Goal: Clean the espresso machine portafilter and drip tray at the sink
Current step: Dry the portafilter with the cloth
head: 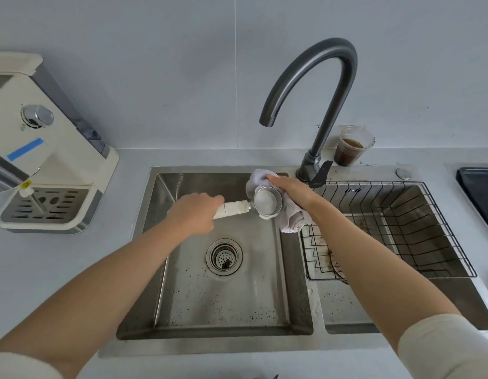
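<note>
- Portafilter held over the left sink basin; handle gripped in the closed left hand
- Cloth clutched in the right hand, pressed against the basket wall
- Step judged: portafilter wipe; drip tray, seated in the espresso machine, is to be fetched next

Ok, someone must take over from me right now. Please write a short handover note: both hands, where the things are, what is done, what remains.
Left hand: grips the portafilter by its handle, over the left basin of the sink.
Right hand: holds a cloth against the side of the portafilter's metal cup.
Faucet: no water running.
Drip tray: on the espresso machine, left of the sink.
Done: the cup looks free of grounds.
Left: finish wiping, then bring the tray over and wash it.
</note>
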A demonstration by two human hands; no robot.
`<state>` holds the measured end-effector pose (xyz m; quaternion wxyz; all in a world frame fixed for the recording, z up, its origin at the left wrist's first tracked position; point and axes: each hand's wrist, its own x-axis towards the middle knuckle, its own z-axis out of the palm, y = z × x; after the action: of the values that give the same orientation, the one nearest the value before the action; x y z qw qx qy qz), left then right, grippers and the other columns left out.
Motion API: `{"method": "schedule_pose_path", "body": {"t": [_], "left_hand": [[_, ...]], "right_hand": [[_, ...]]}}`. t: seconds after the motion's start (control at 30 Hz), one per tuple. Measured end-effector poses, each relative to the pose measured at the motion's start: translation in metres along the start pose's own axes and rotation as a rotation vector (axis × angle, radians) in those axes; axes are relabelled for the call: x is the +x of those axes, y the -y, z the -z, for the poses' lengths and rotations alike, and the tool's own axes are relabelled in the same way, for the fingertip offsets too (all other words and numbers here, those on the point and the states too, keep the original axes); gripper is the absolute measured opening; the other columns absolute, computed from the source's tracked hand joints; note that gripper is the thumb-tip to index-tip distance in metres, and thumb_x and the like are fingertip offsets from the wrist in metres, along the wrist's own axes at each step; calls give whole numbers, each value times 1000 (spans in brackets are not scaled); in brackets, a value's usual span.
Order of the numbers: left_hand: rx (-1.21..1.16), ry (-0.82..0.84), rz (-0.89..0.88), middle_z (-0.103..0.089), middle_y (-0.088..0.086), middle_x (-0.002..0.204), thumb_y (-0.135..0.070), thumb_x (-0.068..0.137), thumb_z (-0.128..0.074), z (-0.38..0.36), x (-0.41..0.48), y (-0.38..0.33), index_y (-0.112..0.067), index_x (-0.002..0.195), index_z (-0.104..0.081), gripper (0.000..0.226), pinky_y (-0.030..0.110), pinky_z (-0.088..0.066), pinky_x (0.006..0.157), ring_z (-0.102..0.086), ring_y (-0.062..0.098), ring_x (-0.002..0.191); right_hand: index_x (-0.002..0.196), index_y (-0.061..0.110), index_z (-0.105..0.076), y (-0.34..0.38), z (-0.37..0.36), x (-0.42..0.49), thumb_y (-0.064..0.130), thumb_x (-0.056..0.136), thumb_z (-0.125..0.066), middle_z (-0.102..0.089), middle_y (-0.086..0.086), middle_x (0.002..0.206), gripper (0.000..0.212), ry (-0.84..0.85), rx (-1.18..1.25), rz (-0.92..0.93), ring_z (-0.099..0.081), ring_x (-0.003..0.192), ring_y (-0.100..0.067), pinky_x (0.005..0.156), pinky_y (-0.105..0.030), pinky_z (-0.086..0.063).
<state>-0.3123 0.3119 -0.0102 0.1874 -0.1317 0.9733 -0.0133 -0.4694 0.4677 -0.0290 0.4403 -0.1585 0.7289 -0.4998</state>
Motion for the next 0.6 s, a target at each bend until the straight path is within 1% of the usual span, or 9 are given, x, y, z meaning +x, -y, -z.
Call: {"method": "schedule_pose_path", "body": {"t": [0.07, 0.13, 0.2, 0.27, 0.3, 0.37, 0.47, 0.53, 0.6], "left_hand": [[125, -10, -38, -32, -2, 62, -1, 84, -46, 7, 2, 2, -12, 114, -47, 31, 26, -29, 46, -46, 23, 68], [228, 1, -68, -43, 2, 68, -2, 86, -46, 14, 3, 1, -12, 113, -47, 29, 28, -29, 47, -48, 24, 71], [277, 20, -82, -56, 7, 85, -5, 87, -48, 18, 3, -2, -12, 115, -47, 29, 30, -33, 53, -55, 26, 80], [303, 29, -100, -62, 8, 99, -6, 88, -49, 19, 5, -4, -12, 116, -48, 29, 30, -35, 58, -60, 27, 89], [314, 27, -109, -62, 8, 102, -7, 88, -50, 19, 6, -4, -13, 116, -48, 29, 30, -34, 57, -61, 27, 92], [333, 30, -124, -63, 7, 103, -6, 87, -50, 19, 9, -5, -13, 116, -49, 29, 27, -28, 48, -61, 26, 93], [319, 23, -112, -63, 7, 103, -6, 87, -51, 19, 11, -6, -12, 115, -50, 29, 25, -22, 45, -61, 26, 93], [277, 1, -79, -63, 9, 103, -4, 86, -49, 18, 10, -6, -11, 113, -49, 27, 25, -24, 46, -60, 28, 91], [223, -25, -37, -63, 10, 100, 1, 84, -46, 16, 7, -6, -9, 109, -49, 27, 28, -27, 48, -56, 29, 81]], "right_hand": [[92, 21, -64, 4, -3, -1, 37, 91, -51, -67, 2, 84, 21, 42, -151, 40, -61, 77, -12, 74, -23, -47], [94, 12, -65, 7, -9, -2, 37, 89, -55, -64, -2, 82, 27, 96, -346, 70, -57, 73, -14, 74, -27, -44], [80, 13, -64, 10, -15, -2, 31, 85, -61, -58, 1, 70, 19, 147, -428, 88, -52, 65, -11, 67, -24, -40], [68, 20, -61, 12, -18, 0, 23, 81, -66, -57, 5, 64, 14, 180, -445, 95, -52, 62, -9, 65, -21, -39], [65, 22, -60, 12, -18, 0, 21, 79, -67, -57, 5, 64, 16, 193, -468, 106, -52, 63, -9, 66, -22, -39], [63, 20, -58, 10, -19, 1, 18, 76, -68, -56, 4, 65, 17, 225, -531, 122, -52, 64, -12, 66, -26, -39], [72, 11, -60, 6, -21, 2, 14, 77, -67, -55, -3, 69, 10, 205, -499, 129, -50, 66, -15, 65, -27, -38], [80, 4, -60, 5, -17, 5, 15, 79, -66, -53, -8, 73, 13, 111, -404, 116, -49, 68, -17, 66, -29, -37], [83, 2, -60, 5, -12, 7, 18, 80, -65, -53, -10, 76, 17, 17, -320, 100, -49, 70, -18, 68, -31, -37]]}}
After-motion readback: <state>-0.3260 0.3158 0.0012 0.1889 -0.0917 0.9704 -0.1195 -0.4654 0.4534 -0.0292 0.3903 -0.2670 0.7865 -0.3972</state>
